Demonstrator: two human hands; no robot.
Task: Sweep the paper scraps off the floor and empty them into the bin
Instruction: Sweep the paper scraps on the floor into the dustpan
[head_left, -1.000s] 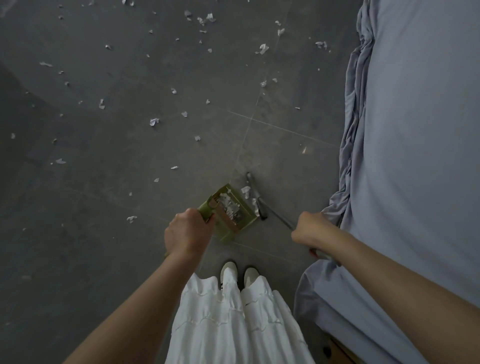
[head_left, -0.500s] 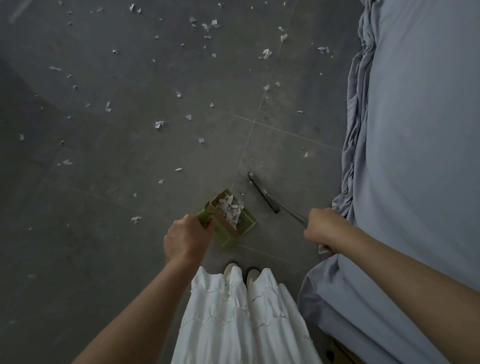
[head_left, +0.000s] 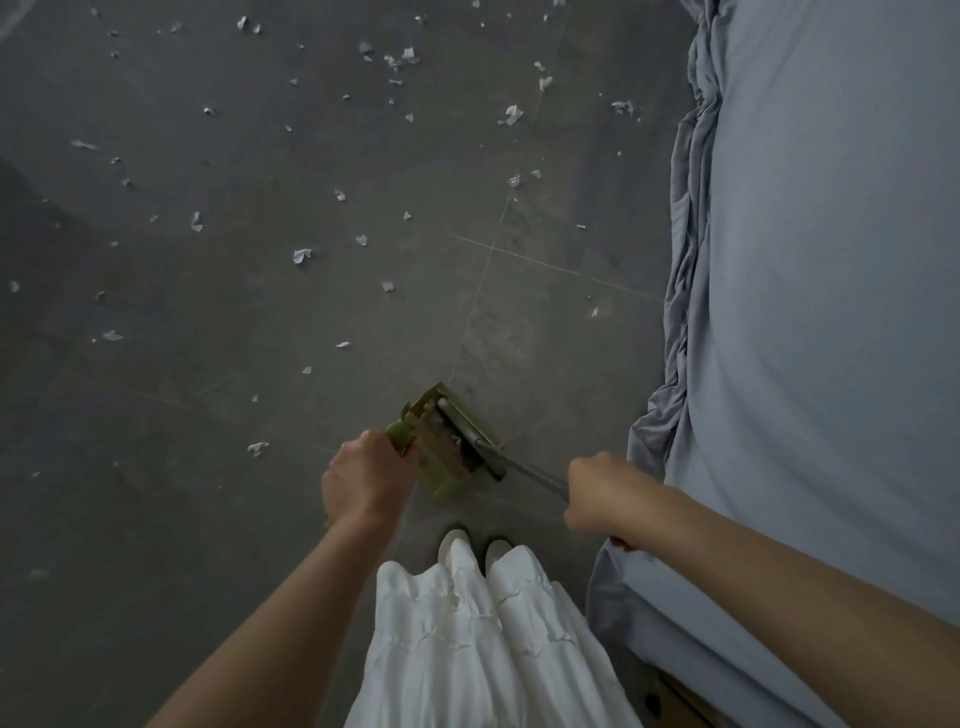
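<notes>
Right hand (head_left: 597, 493) gripping broom (head_left: 475, 441), now drawing it into dustpan (head_left: 447, 447); left hand (head_left: 366, 480) gripping dustpan handle; paper scraps (head_left: 301, 255) remaining.

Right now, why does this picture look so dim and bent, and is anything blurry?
Head view: dim, flat light, no glare; the wide lens curves the bed edge. The right hand and broom are slightly motion-smeared, while the floor scraps stay fairly sharp.

Floor: dark grey tiled floor (head_left: 218, 426), thin pale grout lines.
Furniture: bed with rumpled grey-blue sheet (head_left: 831, 312), right side.
Light: dim.
</notes>
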